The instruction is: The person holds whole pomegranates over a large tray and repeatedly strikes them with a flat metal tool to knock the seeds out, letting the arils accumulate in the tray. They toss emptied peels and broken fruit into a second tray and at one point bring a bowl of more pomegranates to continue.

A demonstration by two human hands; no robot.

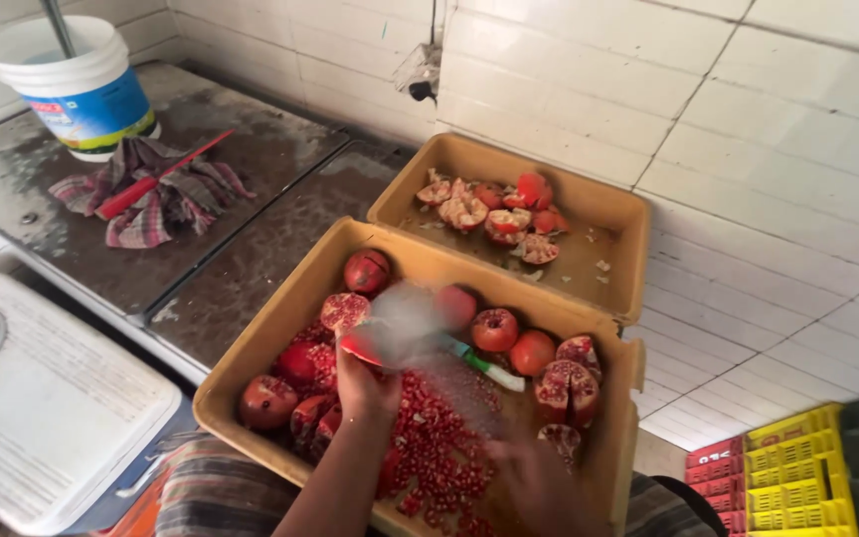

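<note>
My left hand (365,390) grips a cut pomegranate piece (358,344), red side down, over the near tan tray (251,358). My right hand (534,477) is a blur at the bottom of the tray, and a pale smear of motion runs from it up toward the held piece; what it holds cannot be made out. Loose red seeds (439,438) cover the tray floor beneath both hands. Whole and halved pomegranates (509,343) lie around the tray's edges. A knife with a green and white handle (484,365) lies among them.
A second tan tray (608,214) behind holds emptied pomegranate shells (494,209). On the steel counter to the left are a checked cloth (151,194) with a red stick, and a white bucket (77,85). A white board (52,408) lies at near left. Red and yellow crates (787,467) stand on the right.
</note>
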